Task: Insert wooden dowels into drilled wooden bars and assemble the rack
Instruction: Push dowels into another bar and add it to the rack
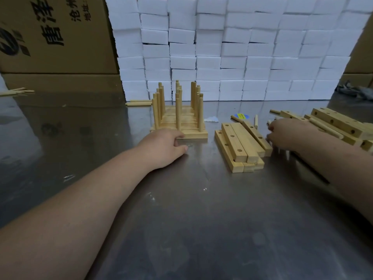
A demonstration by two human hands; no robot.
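Head view: I'm resting my left hand [163, 146], fingers loose and holding nothing, against the front of the rack [179, 122]. My right hand [286, 134] is reaching among loose dowels [256, 121] beside the spare bars [240, 146], and I can't tell if it's gripping one. I'm probably risking bumping the rack and knocking its uprights crooked.

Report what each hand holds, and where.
Left hand holds nothing, fingers by the rack's front bar. Right hand covers loose dowels; any hold is hidden.

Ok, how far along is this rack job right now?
Done: several bars with upright dowels stand grouped as a rack, left hand resting at its front. In hand: right hand reaches among loose dowels. Remaining: a stack of drilled bars has empty holes.
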